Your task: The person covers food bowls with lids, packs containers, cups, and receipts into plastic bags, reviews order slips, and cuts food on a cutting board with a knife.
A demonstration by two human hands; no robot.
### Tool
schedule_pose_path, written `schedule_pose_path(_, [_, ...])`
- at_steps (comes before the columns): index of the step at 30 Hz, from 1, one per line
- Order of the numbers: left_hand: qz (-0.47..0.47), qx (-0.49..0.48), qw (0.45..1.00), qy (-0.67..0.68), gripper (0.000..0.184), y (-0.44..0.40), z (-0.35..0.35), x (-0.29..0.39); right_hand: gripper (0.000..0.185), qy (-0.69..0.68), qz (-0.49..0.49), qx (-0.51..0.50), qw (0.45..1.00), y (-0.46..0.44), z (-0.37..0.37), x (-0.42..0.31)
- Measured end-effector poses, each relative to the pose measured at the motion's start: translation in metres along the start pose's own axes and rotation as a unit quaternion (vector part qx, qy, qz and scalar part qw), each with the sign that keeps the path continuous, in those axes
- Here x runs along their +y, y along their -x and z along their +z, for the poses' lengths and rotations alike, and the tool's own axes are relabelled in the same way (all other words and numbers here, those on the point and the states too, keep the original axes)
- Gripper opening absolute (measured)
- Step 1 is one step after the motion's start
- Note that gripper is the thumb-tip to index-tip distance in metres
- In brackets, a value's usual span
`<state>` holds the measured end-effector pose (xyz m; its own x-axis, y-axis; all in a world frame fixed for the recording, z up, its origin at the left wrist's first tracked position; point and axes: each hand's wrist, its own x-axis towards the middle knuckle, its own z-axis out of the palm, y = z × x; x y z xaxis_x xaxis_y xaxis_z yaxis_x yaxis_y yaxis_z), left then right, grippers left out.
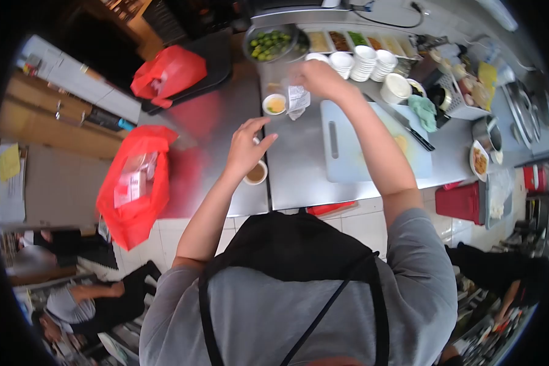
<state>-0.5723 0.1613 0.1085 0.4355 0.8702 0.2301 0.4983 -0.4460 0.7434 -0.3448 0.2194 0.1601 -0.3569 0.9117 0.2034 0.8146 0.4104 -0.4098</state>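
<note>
My right hand (323,79) is above the back of the steel counter, its fingers bent and partly blurred. At its fingertips is a small clear plastic bag with a white printed slip (297,102). Just left of the slip sits a small white cup of yellow sauce with green bits (274,104). Nearer to me, my left hand (246,148) hovers with thumb and fingers apart, holding nothing. Partly below that hand stands a second white cup with brown sauce (255,174).
A white cutting board (346,165) and a black-handled knife (422,139) lie to the right. Stacked white cups (364,63) stand before the ingredient trays (338,41), beside a bowl of limes (269,46). Red bags (134,183) are at left. Other people work behind me.
</note>
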Motion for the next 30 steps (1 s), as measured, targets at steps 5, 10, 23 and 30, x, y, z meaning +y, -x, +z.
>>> schedule_pose_path(5, [-0.044, 0.159, 0.986, 0.023, 0.034, 0.033, -0.045, 0.002, 0.017, -0.072, -0.087, -0.008, 0.994, -0.028, 0.011, -0.084])
schedule_pose_path(10, [-0.161, 0.21, 0.963, 0.047, 0.014, 0.095, -0.089, -0.033, 0.017, -0.18, -0.194, -0.06, 0.962, -0.064, 0.087, -0.151])
schedule_pose_path(23, [-0.352, 0.205, 0.829, 0.383, 0.009, 0.178, -0.096, -0.156, 0.031, -0.466, 0.171, -0.252, 0.831, -0.023, 0.226, -0.184])
schedule_pose_path(30, [-0.361, 0.204, 0.775, 0.477, 0.009, 0.17, -0.097, -0.145, 0.022, -0.593, 0.223, -0.151, 0.759, -0.012, 0.249, -0.188])
